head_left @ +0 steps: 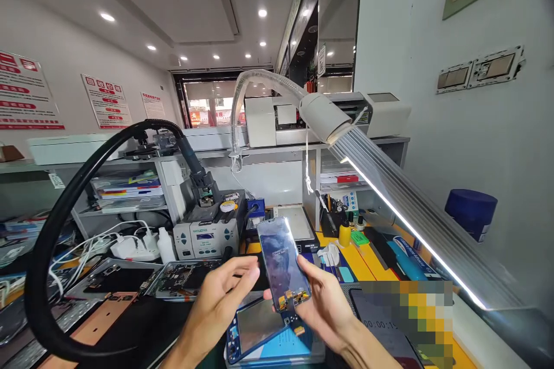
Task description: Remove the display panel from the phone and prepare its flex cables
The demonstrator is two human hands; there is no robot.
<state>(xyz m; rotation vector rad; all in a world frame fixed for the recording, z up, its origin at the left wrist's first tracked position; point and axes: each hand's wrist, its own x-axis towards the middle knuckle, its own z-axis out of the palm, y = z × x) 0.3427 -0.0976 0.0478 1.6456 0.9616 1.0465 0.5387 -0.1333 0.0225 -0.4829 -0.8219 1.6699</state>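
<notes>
A crowded workbench (367, 259) fills the near side of the shop, a lit lamp (381, 190) slanting over its right edge and a black hose (38, 265) arching over its left. A gray machine (208, 236) stands toward the far edge, left of center. By the front edge sits a blue box (298, 346). Above it, a left hand (219, 294) hangs bent, fingers loosely curled with a narrow gap to the thumb, nothing visible in them. The right hand (322, 294) grips a phone screen, its thumb on the right edge, fingers curled behind. A blue-edged phone body (257, 328) lies along the box's left edge. The phone screen (281, 259) itself is tilted up in the air above the box's far edge. It is probably light, stiff, slick and easily cracked; its long edges look the safest hold, clear of the delicate-looking ribbon cable (298, 298) at its bottom edge.
</notes>
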